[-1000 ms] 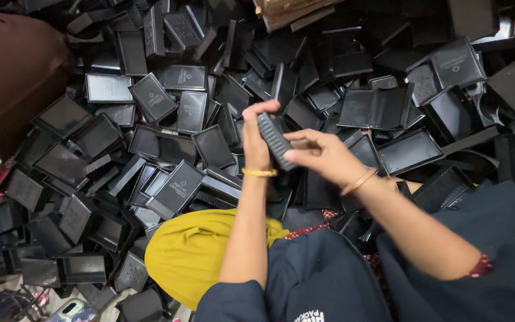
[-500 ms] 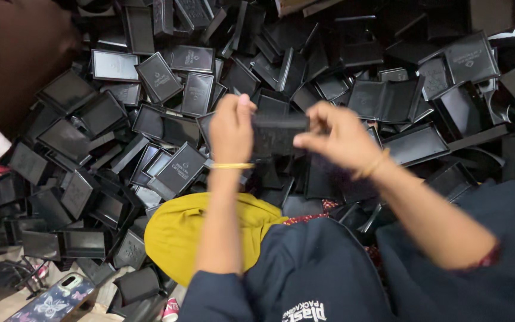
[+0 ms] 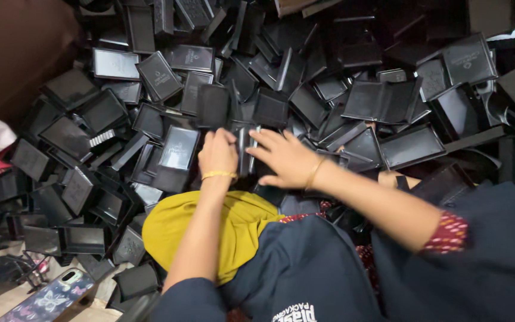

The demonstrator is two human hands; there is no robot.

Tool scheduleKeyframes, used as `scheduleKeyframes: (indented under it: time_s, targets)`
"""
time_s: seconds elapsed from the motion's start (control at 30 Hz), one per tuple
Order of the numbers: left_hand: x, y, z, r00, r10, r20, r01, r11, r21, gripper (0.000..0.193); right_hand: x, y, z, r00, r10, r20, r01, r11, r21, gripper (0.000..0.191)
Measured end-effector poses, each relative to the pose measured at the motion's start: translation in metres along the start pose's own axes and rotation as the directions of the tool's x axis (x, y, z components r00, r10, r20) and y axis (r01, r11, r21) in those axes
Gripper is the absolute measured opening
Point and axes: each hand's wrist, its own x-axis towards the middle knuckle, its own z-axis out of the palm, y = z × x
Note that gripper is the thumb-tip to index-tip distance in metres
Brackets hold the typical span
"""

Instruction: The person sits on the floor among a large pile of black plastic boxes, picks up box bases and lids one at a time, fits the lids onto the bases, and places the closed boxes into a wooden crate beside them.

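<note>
Both hands' fingers (image 3: 229, 138) around black case (image 3: 246, 149)

black cases (image 3: 177, 149): plastic, matt lids, some faintly glossy
yellow cloth (image 3: 233, 229): soft woven fabric, matt
bangle (image 3: 218, 175): shiny gold metal
phone cover (image 3: 49, 301): glossy, patterned

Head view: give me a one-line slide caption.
Both hands, left hand and right hand, grip a black plastic case above a heap of black cases, yellow cloth below.
</note>
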Motion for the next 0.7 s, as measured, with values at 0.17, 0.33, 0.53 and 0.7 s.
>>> scheduleKeyframes:
  time_s: [0.17, 0.33, 0.53, 0.7]
  targets:
    - [0.009, 0.043, -0.019, 0.938, 0.237, -0.253, -0.317, 0.88, -0.353, 0.03, -0.043, 0.023, 0.023, 0.916, 0.374, 0.145, -0.394, 0.907, 0.151, 0.055]
    - [0.01, 0.06, -0.029, 0.972, 0.055, -0.229, -0.234, 0.117, -0.965, 0.04, -0.063, 0.038, 0.021, 0.977, 0.211, -0.015, -0.212, 0.976, -0.042, 0.048]
    - [0.016, 0.03, -0.029, 1.0, -0.01, 0.008, 0.002, -0.536, -0.844, 0.05, -0.048, 0.019, 0.045, 0.982, 0.021, 0.189, 0.037, 0.953, -0.299, 0.036]
    - [0.019, 0.017, -0.018, 0.996, 0.08, 0.031, 0.078, -0.696, -0.714, 0.075, -0.042, 0.026, 0.044, 0.974, 0.007, 0.228, 0.069, 0.943, -0.324, 0.053]
